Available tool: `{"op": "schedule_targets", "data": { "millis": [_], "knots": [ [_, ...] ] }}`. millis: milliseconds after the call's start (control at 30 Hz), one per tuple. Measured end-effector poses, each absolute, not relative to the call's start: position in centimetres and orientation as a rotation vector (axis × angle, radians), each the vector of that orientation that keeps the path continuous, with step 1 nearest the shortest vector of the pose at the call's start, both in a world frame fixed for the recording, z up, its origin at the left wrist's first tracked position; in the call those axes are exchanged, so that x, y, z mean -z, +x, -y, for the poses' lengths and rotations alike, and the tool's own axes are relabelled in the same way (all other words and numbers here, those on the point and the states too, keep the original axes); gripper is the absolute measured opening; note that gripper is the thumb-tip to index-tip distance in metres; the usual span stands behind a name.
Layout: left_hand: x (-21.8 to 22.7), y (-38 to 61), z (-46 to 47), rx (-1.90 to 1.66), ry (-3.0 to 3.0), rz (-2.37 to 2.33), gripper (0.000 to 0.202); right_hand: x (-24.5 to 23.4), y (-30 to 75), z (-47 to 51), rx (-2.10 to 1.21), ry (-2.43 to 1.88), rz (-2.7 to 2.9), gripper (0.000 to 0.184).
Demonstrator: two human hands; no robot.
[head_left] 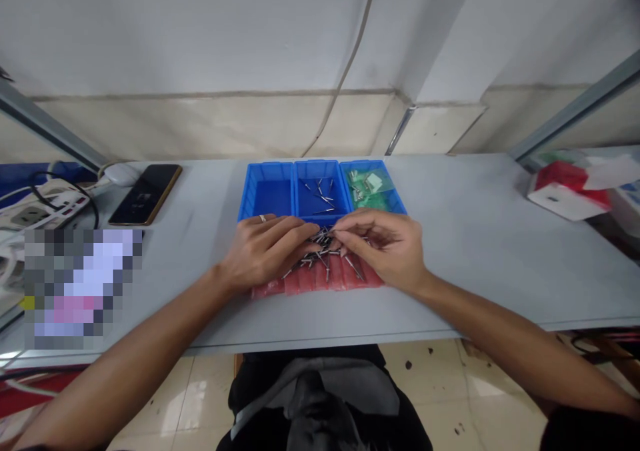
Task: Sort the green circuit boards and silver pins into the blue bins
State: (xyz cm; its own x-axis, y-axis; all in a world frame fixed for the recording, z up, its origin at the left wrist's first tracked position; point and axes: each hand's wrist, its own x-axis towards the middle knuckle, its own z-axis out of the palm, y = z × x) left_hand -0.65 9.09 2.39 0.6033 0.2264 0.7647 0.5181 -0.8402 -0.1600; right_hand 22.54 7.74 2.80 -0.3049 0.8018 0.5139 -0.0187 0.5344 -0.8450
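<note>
A loose heap of thin metal pins [320,251], possibly small drill bits, lies on a strip of red ribbed plastic [315,281] on the pale grey table [475,251]. My left hand [265,251] comes in from the left, its fingertips at the heap's left side. My right hand [380,247] curls over the heap's right side, with thumb and forefinger close together among the pins. Just beyond them is a blue three-compartment tray [295,191]: the left compartment shows bare blue, the middle holds several pins [320,194], and the right holds green parts in clear bags [370,187].
A smartphone [145,194] and a white power strip [45,204] with cables lie at the left of the table. A pixelated patch [83,287] hides the front left. Red and white packaging [570,187] sits at the right end. The wall stands behind the table.
</note>
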Motion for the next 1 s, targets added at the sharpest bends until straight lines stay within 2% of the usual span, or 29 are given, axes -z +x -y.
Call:
{"op": "schedule_targets", "data": {
  "millis": [167,300,500,600,767,1000],
  "knots": [
    [-2.4,-0.7,-9.0,1.060,-2.507,0.586,0.008,-3.2,22.5,-7.6,-1.068,-0.669,1.624,0.010],
    [-2.3,-0.9,-9.1,1.077,-2.538,0.629,0.015,-3.4,22.6,-8.1,-1.124,-0.792,1.559,0.006],
    [-2.4,-1.1,-9.0,1.079,-2.486,0.703,0.010,-3.0,23.2,-9.4,-1.068,-0.837,1.520,0.021],
    [-2.5,-1.0,-9.0,1.082,-2.474,0.680,0.009,-2.9,23.6,-9.5,-0.869,-0.868,1.872,0.020],
    [-2.6,-1.0,-9.1,1.090,-2.474,0.686,0.009,-1.8,23.8,-9.4,-0.177,-0.684,2.625,0.024],
    [-2.7,-0.8,-9.0,1.067,-2.473,0.680,0.009,-0.8,23.9,-9.9,0.042,-0.612,2.611,0.030]
  ]
}}
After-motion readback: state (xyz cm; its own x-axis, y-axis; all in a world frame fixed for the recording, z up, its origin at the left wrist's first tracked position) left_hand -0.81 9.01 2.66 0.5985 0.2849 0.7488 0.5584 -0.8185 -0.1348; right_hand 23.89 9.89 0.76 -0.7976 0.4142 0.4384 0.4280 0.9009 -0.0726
